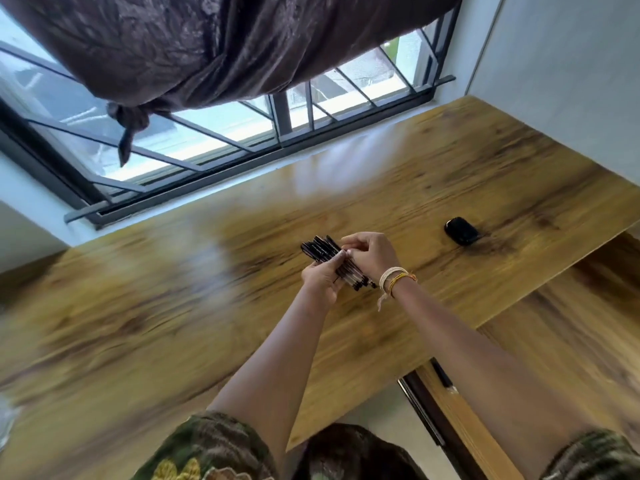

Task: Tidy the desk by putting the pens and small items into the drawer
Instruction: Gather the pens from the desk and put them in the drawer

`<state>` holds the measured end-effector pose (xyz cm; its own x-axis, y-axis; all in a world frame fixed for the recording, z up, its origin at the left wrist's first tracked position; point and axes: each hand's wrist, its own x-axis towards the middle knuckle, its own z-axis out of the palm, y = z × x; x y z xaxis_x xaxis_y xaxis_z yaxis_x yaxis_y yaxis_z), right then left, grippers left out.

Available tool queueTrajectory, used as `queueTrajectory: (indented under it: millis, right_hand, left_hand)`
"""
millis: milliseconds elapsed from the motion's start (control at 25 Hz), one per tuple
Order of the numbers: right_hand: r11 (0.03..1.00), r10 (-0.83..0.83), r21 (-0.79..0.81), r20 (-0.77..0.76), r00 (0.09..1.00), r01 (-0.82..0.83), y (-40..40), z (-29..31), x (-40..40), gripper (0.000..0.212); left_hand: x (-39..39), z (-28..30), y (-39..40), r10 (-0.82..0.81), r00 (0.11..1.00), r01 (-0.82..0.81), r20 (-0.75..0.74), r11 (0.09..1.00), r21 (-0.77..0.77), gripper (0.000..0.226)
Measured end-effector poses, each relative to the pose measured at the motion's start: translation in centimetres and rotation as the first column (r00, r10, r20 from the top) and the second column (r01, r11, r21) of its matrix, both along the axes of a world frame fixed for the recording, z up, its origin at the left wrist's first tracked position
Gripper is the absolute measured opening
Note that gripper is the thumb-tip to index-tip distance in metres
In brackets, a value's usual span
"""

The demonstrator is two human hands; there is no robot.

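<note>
A bundle of several dark pens [323, 252] is held over the middle of the wooden desk [173, 306]. My left hand [320, 280] grips the bundle from below. My right hand [372, 252], with thread bracelets on the wrist, closes on the pens from the right. A small black oval item [461, 231] lies on the desk to the right of my hands. At the lower right, under the desk's edge, the drawer [460, 420] stands pulled out, and one dark pen [442, 374] lies inside it.
The desk runs along a barred window [242, 133] with a knotted brown curtain [207, 46] hanging above it. A grey wall [571, 64] closes the right side. A second wooden surface [595, 306] sits lower at the right. The left half of the view is motion-blurred.
</note>
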<state>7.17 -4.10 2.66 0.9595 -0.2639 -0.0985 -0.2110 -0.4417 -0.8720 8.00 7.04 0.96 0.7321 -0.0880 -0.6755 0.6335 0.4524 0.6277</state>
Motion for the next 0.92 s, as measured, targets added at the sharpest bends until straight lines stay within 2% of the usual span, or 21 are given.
queueTrajectory:
  millis: [120,280,440,480,520,600,640,680,760,920]
  right_hand:
    - [0.980,0.017,0.198,-0.031,0.999,-0.010,0.4,-0.4,-1.8,0.030]
    - [0.921,0.018,0.388,-0.082,0.996,0.015,0.1,-0.5,-5.0,0.029]
    - [0.926,-0.012,0.372,-0.129,0.992,0.059,-1.4,-0.7,-9.7,0.023]
    - [0.892,-0.043,0.439,-0.158,0.986,0.109,-1.7,-0.7,-11.0,0.020]
    - [0.805,-0.080,0.564,-0.208,0.975,0.186,-1.9,-0.6,-12.2,0.020]
    - [0.524,-0.097,0.787,-0.324,0.941,0.325,-2.1,-0.1,-14.2,0.028]
    - [0.407,-0.084,0.839,-0.359,0.930,0.361,-2.2,0.1,-14.9,0.032]
    - [0.339,-0.070,0.862,-0.375,0.924,0.376,-2.3,0.4,-15.7,0.035]
    - [0.319,-0.059,0.870,-0.377,0.924,0.375,-2.4,0.8,-16.6,0.034]
    - [0.384,-0.084,0.851,-0.354,0.932,0.358,-3.1,1.3,-18.5,0.025]
  left_hand:
    - [-1.9,0.3,1.1,0.060,0.998,-0.060,0.005,0.998,0.027,0.033]
    - [-4.7,0.7,1.6,0.102,0.994,-0.106,0.040,0.990,0.097,0.038]
    - [-8.2,2.0,0.9,0.111,0.991,-0.118,0.073,0.989,0.089,0.035]
    - [-9.1,2.3,0.6,0.119,0.989,-0.125,0.087,0.990,0.068,0.032]
    - [-10.1,2.7,0.1,0.120,0.987,-0.126,0.104,0.991,0.045,0.028]
    - [-12.1,3.0,-1.0,0.117,0.983,-0.120,0.139,0.993,0.016,0.022]
    - [-13.1,3.0,-1.5,0.114,0.982,-0.116,0.153,0.993,0.010,0.019]
    - [-14.0,3.1,-2.0,0.105,0.981,-0.108,0.164,0.994,0.007,0.018]
    - [-15.3,3.2,-2.6,0.089,0.982,-0.090,0.164,0.996,-0.002,0.024]
    - [-17.1,3.2,-3.7,0.026,0.989,-0.022,0.146,0.999,-0.031,0.043]
